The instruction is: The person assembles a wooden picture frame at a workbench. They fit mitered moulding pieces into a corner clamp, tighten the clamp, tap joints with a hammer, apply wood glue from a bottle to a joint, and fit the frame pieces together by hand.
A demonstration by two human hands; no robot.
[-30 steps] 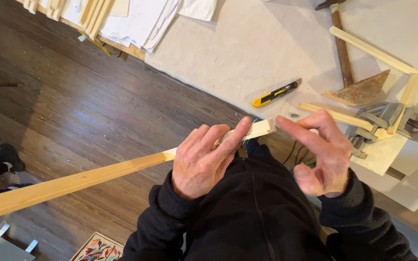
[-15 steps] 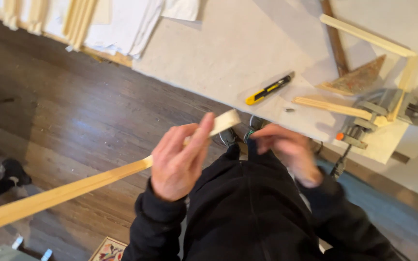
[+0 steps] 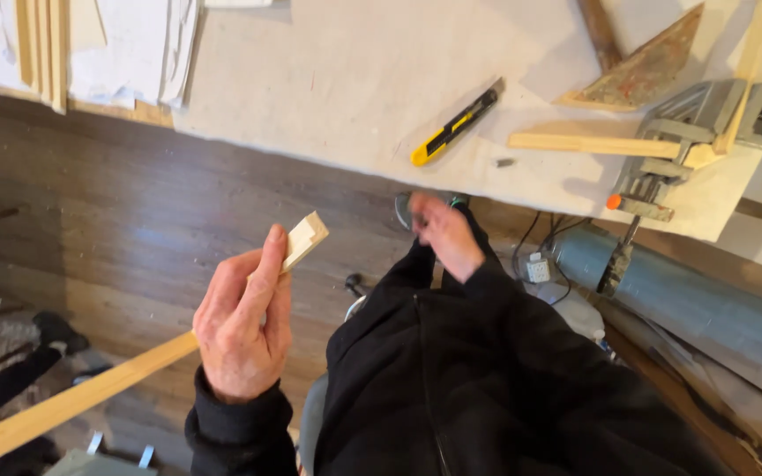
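My left hand [image 3: 242,324] grips a long, pale wooden strip [image 3: 72,398] near its notched end [image 3: 306,238]; the strip runs down to the lower left over the dark wood floor. My right hand [image 3: 444,236], blurred, hangs below the edge of the white-covered table [image 3: 328,88] with its fingers curled; nothing shows in it. A yellow and black utility knife [image 3: 456,126] lies on the table above that hand.
A metal corner clamp [image 3: 681,132] holds wooden strips [image 3: 593,143] at the table's right end, beside a triangular wooden piece [image 3: 641,66]. Stacked strips and white sheets [image 3: 90,48] lie at the upper left. A grey pipe [image 3: 690,295] and cables [image 3: 535,260] sit under the table.
My right hand has let go of the strip's end and dropped toward the table's edge. The left hand has pulled the strip's notched end down and to the left.
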